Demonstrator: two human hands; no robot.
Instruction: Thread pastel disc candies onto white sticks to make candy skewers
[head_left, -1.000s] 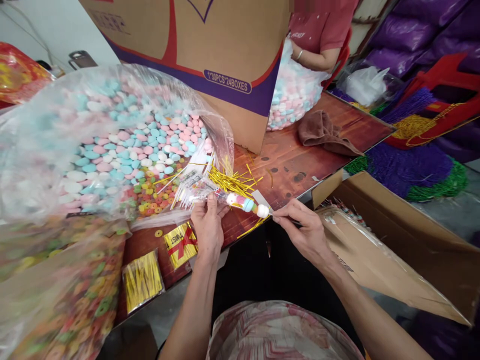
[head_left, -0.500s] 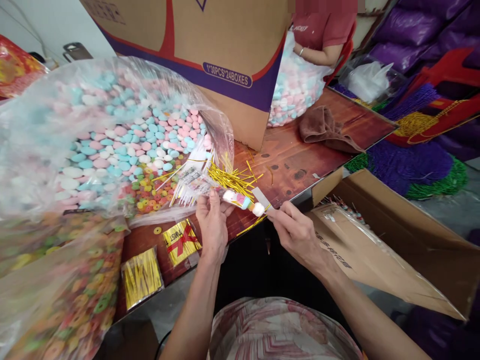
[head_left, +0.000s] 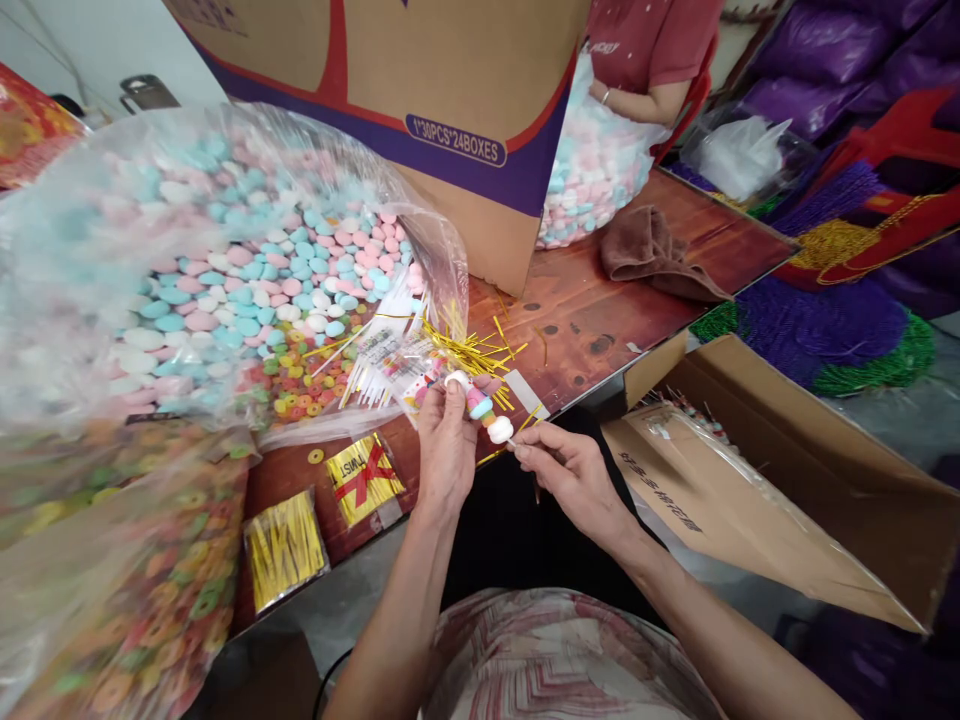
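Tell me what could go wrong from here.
The right hand pinches the candy skewer by its thin end, so it might slip or twist. The loose gold ties lie close to the left hand and could be scattered. The packet with red strips sits near the table's edge; an arm might knock it off.

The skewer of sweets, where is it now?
In the head view, the skewer of sweets is near the centre, between the left hand, on its upper part, and the right hand, pinching its stick, just below the loose gold ties.
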